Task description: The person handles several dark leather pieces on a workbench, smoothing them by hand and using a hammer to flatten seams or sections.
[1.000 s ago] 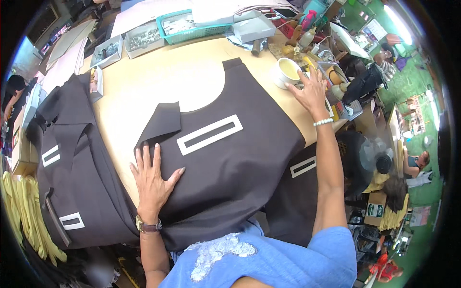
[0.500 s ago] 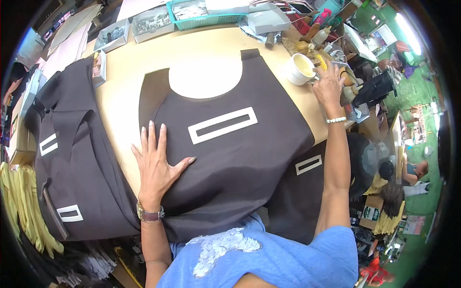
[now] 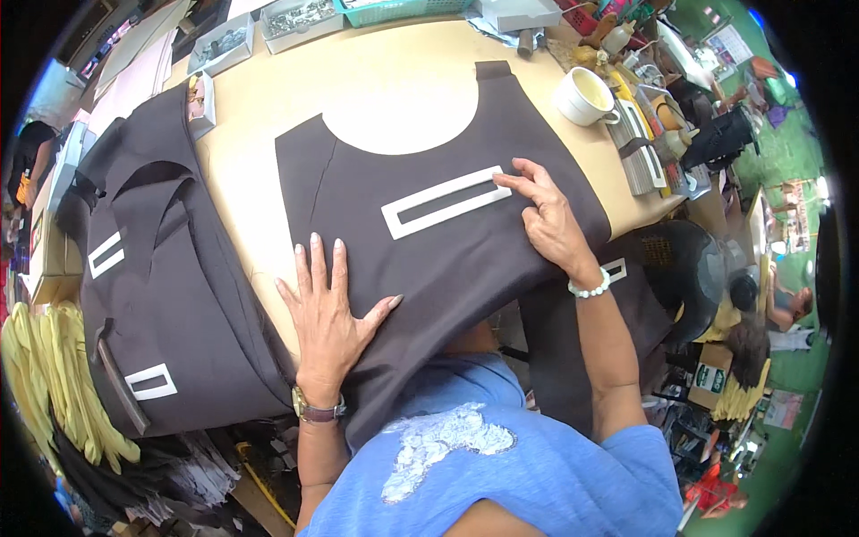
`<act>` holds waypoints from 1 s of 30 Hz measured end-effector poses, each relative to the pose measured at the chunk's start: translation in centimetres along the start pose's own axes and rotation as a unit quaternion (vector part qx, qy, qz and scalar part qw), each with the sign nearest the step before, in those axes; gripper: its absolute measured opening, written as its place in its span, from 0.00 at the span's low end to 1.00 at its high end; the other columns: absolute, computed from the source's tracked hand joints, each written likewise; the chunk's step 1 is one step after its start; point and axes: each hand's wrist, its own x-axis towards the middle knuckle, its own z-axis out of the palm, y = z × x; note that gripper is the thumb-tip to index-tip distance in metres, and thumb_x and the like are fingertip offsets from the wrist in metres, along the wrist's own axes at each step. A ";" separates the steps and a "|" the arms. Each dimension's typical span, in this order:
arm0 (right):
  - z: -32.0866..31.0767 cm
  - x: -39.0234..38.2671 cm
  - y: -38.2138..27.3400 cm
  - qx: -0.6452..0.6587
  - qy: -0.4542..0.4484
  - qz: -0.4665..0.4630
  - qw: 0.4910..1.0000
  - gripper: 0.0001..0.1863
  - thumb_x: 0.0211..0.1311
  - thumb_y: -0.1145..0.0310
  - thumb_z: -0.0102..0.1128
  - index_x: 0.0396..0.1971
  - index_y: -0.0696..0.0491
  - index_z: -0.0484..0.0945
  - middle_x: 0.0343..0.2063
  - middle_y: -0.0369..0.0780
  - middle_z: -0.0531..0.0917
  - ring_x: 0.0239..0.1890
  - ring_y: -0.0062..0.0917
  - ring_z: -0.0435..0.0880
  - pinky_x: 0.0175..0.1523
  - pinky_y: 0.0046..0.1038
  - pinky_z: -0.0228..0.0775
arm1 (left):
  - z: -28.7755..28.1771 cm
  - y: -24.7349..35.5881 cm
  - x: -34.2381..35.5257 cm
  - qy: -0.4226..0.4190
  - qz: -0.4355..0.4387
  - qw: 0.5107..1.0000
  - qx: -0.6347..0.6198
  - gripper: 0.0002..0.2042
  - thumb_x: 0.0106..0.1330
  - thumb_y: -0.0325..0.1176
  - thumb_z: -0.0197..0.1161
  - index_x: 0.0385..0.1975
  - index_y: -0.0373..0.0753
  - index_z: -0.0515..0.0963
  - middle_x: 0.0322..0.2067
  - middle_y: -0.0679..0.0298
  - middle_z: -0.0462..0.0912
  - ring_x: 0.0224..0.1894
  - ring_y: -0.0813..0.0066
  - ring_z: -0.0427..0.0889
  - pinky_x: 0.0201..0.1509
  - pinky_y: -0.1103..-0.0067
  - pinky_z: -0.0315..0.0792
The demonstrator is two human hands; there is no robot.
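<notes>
Left hand [image 3: 329, 336]: open, spread flat on dark fabric [image 3: 456, 255], likely to steady it | Right hand [image 3: 552, 224]: fingertips at white frame [image 3: 447, 213] end, cannot tell if gripping.

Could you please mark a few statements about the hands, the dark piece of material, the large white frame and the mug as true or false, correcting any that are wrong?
1. The left hand rests spread on the dark piece of material. True.
2. The right hand is at the right-hand end of the large white frame. True.
3. Both wrists are bare. False: the left has a wristwatch, the right a beaded bracelet.
4. The white mug stands on the table, apart from both hands. True.
5. The large white frame lies directly on the bare table. False: it lies on the dark piece of material.
</notes>
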 end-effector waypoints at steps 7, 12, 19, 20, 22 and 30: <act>2.1 -1.0 0.3 -0.255 0.006 -0.051 0.966 0.29 0.46 0.85 0.44 0.52 0.52 0.72 0.55 0.51 0.65 0.57 0.43 0.64 0.62 0.35 0.55 | 0.4 -0.1 -1.0 0.023 0.017 1.000 -0.010 0.44 0.49 0.61 0.62 0.62 0.40 0.58 0.65 0.51 0.50 0.67 0.51 0.46 0.61 0.41 0.38; 2.5 -0.5 -0.2 -0.496 0.009 -0.042 0.867 0.26 0.55 0.75 0.48 0.58 0.51 0.65 0.56 0.46 0.65 0.54 0.40 0.66 0.56 0.39 0.57 | 0.5 0.0 -1.0 0.022 0.012 1.000 -0.016 0.44 0.49 0.60 0.62 0.63 0.41 0.58 0.66 0.52 0.49 0.68 0.52 0.44 0.63 0.44 0.36; 2.4 -1.7 -1.4 -0.559 -0.038 -0.022 0.828 0.26 0.56 0.70 0.50 0.58 0.52 0.64 0.58 0.44 0.63 0.54 0.38 0.65 0.57 0.39 0.55 | 0.8 -0.3 -1.0 0.039 0.020 0.999 -0.017 0.43 0.48 0.60 0.63 0.62 0.39 0.60 0.65 0.50 0.51 0.68 0.51 0.46 0.61 0.41 0.38; 2.3 -1.4 -1.3 -0.564 -0.041 -0.022 0.825 0.27 0.56 0.70 0.50 0.59 0.51 0.64 0.58 0.44 0.63 0.54 0.38 0.65 0.57 0.39 0.54 | 0.8 -0.3 -1.0 0.040 0.020 0.999 -0.018 0.43 0.48 0.60 0.63 0.61 0.39 0.60 0.65 0.50 0.51 0.68 0.51 0.46 0.61 0.41 0.38; 2.2 -0.5 -1.0 -0.574 -0.045 -0.019 0.817 0.28 0.56 0.69 0.51 0.60 0.50 0.62 0.59 0.44 0.62 0.55 0.38 0.65 0.58 0.40 0.54 | 0.8 -0.3 -0.9 0.040 0.020 0.999 -0.021 0.43 0.48 0.60 0.63 0.61 0.39 0.60 0.65 0.50 0.51 0.67 0.51 0.46 0.61 0.41 0.38; 1.9 0.4 -0.9 -0.629 -0.094 -0.019 0.771 0.33 0.57 0.69 0.51 0.64 0.43 0.55 0.63 0.41 0.56 0.58 0.38 0.60 0.61 0.41 0.50 | 1.0 -0.4 -0.9 0.041 0.024 0.999 -0.017 0.43 0.49 0.62 0.61 0.61 0.39 0.60 0.65 0.50 0.51 0.68 0.50 0.46 0.61 0.41 0.37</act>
